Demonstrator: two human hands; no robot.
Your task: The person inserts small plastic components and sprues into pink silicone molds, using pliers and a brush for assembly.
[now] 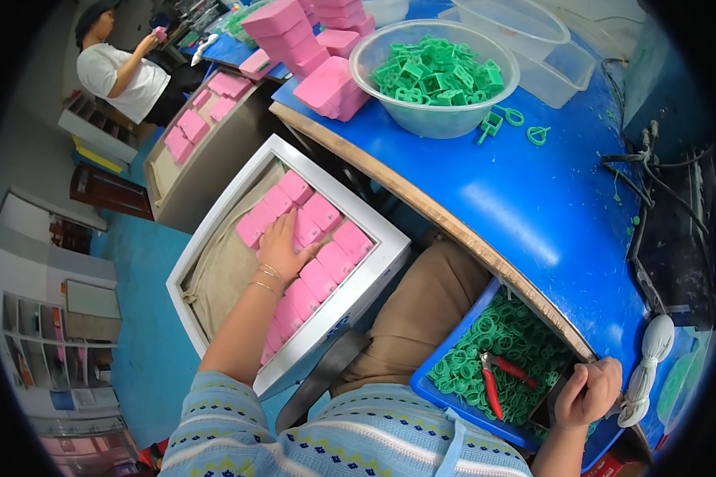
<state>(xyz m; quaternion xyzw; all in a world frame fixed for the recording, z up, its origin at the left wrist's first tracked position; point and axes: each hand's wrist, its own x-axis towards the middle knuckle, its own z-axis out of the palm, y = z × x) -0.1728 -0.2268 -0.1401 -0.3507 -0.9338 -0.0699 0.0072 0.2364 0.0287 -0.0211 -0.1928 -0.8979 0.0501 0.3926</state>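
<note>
My left hand [279, 247] reaches into a white-framed box [382, 248] and rests among rows of pink blocks. Its thumb and fingers are spread around one pink block [306, 229], gripping it where it sits. More pink blocks [318, 280] lie close beside the hand. My right hand [590, 393] is closed with curled fingers at the right side of a blue bin [445, 387]; whatever is inside the fist is hidden. Small green ring-shaped pieces [463, 362] fill that bin, and red-handled cutters [492, 389] lie on top of them.
On the blue table [485, 195], a clear bowl [433, 119] holds green pieces beside stacked pink blocks [330, 83]. Clear plastic containers [561, 75], cables [640, 179] and a bundled white cord [646, 370] are at the right. A person [123, 75] stands beyond another box of pink blocks [192, 126].
</note>
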